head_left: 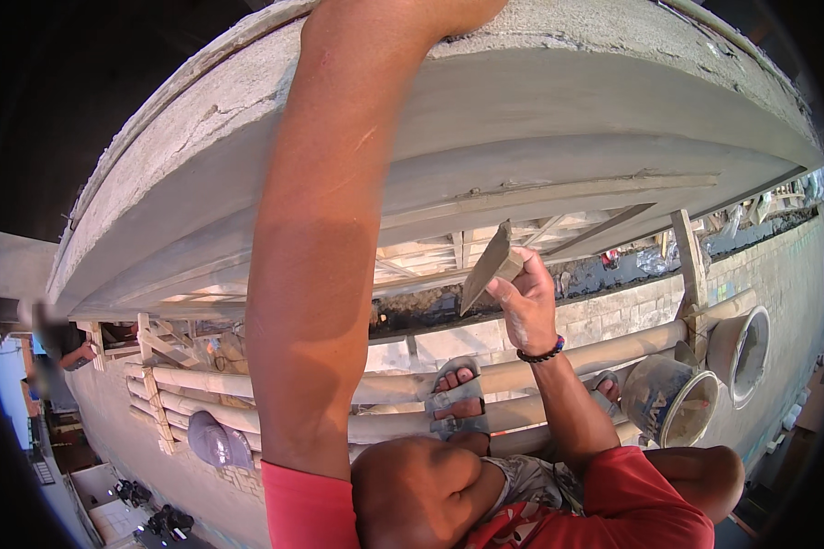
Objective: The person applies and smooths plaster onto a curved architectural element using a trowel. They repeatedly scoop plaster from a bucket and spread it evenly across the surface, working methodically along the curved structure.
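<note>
My right hand [529, 297], with a dark bracelet at its wrist, is closed around a flat, grey, cement-coated hand float [490, 265]. The float's thin face is tilted nearly upright below the smooth underside of a grey concrete beam [558, 101], apart from it. My left arm stretches up across the view. At the upper edge, my left hand [453, 13] lies against the rough top of the beam. Its fingers are cut off by the frame and hidden, so their pose does not show.
My sandaled feet [458, 407] rest on bamboo poles [403, 427] high above ground. At right hang a cement-stained bucket [664, 398] and another pale, round container [740, 357]. A grey cap [218, 441] sits on the poles at left. A wooden post [691, 261] stands at right; another person's hand [84, 354] shows far left.
</note>
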Action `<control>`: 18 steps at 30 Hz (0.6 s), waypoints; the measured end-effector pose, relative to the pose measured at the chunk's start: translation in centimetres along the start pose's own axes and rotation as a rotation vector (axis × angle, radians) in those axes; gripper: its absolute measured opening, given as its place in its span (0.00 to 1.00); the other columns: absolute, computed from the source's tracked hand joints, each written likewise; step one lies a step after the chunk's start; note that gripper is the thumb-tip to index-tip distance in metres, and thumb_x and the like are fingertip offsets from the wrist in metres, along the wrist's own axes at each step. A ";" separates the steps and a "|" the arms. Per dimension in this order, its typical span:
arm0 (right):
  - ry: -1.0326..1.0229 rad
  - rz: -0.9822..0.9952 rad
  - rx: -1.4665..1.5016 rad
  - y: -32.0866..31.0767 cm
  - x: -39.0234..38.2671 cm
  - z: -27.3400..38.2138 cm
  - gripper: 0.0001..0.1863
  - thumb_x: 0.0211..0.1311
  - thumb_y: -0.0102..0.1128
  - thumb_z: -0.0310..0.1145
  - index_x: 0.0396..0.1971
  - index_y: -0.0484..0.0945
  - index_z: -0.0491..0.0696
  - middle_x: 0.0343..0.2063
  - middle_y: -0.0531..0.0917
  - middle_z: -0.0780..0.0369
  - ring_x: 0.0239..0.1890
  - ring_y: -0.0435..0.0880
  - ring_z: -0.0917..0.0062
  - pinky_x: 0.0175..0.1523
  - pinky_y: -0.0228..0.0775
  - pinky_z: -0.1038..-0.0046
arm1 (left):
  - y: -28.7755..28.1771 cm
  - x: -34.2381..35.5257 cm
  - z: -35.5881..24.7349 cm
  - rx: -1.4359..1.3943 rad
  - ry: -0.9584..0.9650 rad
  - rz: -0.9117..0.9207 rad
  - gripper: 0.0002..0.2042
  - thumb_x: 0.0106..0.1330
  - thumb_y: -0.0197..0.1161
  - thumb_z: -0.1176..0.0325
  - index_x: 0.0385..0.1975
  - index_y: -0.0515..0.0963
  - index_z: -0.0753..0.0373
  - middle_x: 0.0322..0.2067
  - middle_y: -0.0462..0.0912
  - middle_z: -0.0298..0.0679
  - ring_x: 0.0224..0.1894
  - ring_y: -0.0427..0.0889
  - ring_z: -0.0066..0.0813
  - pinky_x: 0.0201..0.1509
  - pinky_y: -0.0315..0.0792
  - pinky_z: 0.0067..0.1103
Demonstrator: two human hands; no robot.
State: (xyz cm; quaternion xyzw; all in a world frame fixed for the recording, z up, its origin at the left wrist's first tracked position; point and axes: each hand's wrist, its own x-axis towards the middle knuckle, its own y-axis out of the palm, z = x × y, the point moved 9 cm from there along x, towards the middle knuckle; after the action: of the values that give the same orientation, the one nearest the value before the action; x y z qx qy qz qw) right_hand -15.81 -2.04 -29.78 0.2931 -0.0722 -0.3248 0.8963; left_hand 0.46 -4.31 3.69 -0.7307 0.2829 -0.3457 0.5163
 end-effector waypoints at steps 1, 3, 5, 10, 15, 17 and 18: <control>-0.073 -0.043 -0.168 0.6 0.2 0.0 0.23 0.62 0.70 0.26 0.54 0.71 0.42 0.47 0.80 0.61 0.51 0.80 0.77 0.55 0.77 0.71 | 0.1 0.2 0.2 -0.024 0.010 0.053 0.22 0.75 0.46 0.61 0.57 0.77 0.71 0.56 0.81 0.54 0.60 0.78 0.49 0.67 0.69 0.42; -0.224 -0.117 -0.322 2.3 0.6 -0.3 0.20 0.60 0.70 0.26 0.50 0.72 0.41 0.43 0.79 0.60 0.49 0.80 0.77 0.53 0.76 0.73 | 0.2 0.5 0.6 -0.056 -0.007 0.108 0.21 0.74 0.46 0.63 0.54 0.79 0.71 0.53 0.82 0.54 0.58 0.81 0.48 0.66 0.71 0.42; -0.325 -0.173 -0.482 3.6 1.3 -0.8 0.20 0.60 0.69 0.25 0.50 0.72 0.41 0.43 0.79 0.58 0.49 0.80 0.77 0.52 0.76 0.74 | 0.2 0.6 0.7 -0.072 -0.049 0.116 0.20 0.74 0.46 0.64 0.51 0.80 0.71 0.50 0.84 0.54 0.55 0.83 0.47 0.66 0.71 0.42; -0.548 -0.364 -0.774 5.2 2.8 -1.4 0.23 0.52 0.67 0.22 0.50 0.75 0.41 0.36 0.77 0.57 0.33 0.74 0.69 0.40 0.70 0.66 | 0.4 0.4 0.3 -0.110 -0.186 0.167 0.18 0.73 0.45 0.68 0.49 0.81 0.71 0.46 0.85 0.55 0.51 0.85 0.42 0.66 0.72 0.41; -0.512 -0.315 -0.978 5.8 1.8 -4.4 0.25 0.51 0.65 0.22 0.53 0.75 0.41 0.35 0.75 0.56 0.36 0.73 0.65 0.44 0.69 0.64 | 0.9 0.1 0.6 -0.119 0.008 0.166 0.18 0.74 0.44 0.70 0.48 0.81 0.72 0.45 0.86 0.55 0.50 0.85 0.43 0.67 0.70 0.41; -0.436 -0.267 -1.100 5.5 0.8 -5.1 0.25 0.51 0.65 0.22 0.52 0.75 0.40 0.34 0.75 0.56 0.35 0.73 0.65 0.43 0.69 0.63 | 0.9 -0.3 0.7 -0.130 0.058 0.084 0.18 0.74 0.43 0.70 0.48 0.81 0.73 0.46 0.86 0.55 0.50 0.86 0.43 0.68 0.69 0.41; -0.475 -0.267 -1.070 5.3 -0.1 -4.5 0.25 0.51 0.66 0.22 0.53 0.76 0.40 0.32 0.74 0.57 0.34 0.73 0.66 0.41 0.70 0.63 | 0.5 -0.3 0.8 -0.117 0.070 0.011 0.18 0.75 0.43 0.71 0.48 0.81 0.73 0.46 0.85 0.56 0.50 0.86 0.44 0.68 0.69 0.41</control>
State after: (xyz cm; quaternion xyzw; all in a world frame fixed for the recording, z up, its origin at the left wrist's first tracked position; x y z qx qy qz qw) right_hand -11.61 3.41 -30.41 -0.2730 -0.0595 -0.4824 0.8302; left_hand 0.86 -3.74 3.01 -0.7455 0.3247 -0.3510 0.4642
